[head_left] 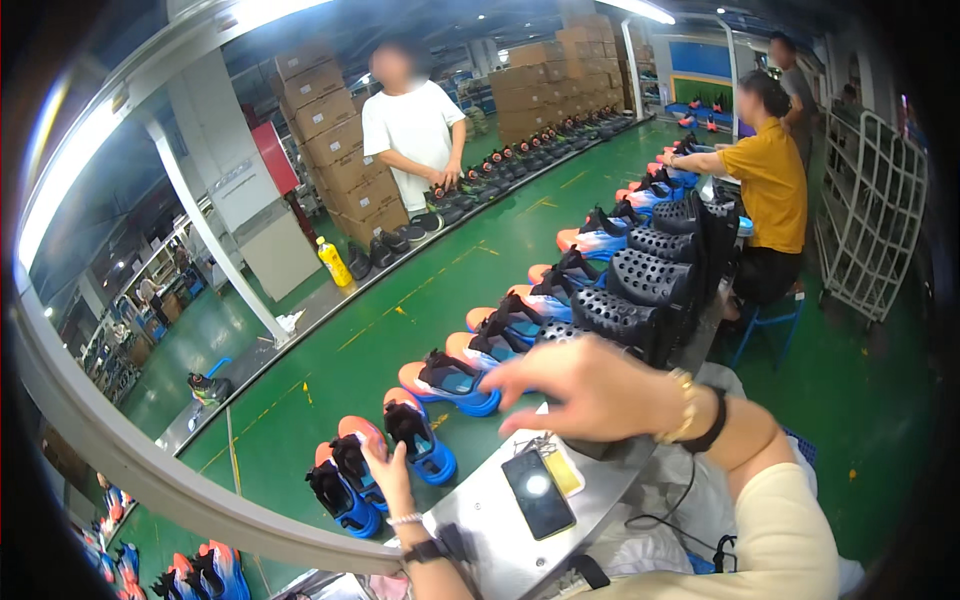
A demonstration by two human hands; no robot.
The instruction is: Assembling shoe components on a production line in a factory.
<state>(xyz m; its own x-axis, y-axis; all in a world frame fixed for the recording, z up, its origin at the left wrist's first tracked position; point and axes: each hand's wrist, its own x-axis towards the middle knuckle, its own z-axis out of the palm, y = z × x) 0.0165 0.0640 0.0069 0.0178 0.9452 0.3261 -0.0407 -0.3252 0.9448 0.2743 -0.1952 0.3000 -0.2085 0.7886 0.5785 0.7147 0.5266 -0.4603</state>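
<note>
My left hand [387, 472] is at an orange, black and blue sneaker [352, 462] on the green conveyor. Its thumb and fingers are apart, and whether they touch the shoe I cannot tell. More sneakers of that kind stand close by, one [325, 495] to the left and one [418, 440] to the right. My right hand [580, 390] is stretched out with fingers apart and nothing in it, above the near end of the metal worktop [490, 520]. Nearest to it are a sneaker [455, 380] on the belt and a dark phone [538, 492] on the worktop.
Black perforated shoe forms [650, 280] line the right side of the belt [370, 330]. A person in yellow [775, 185] and one in white [415, 135] work farther off. A yellow bottle [333, 262] stands on the far ledge. A white frame post [180, 460] crosses the left; a cable [680, 500] hangs right.
</note>
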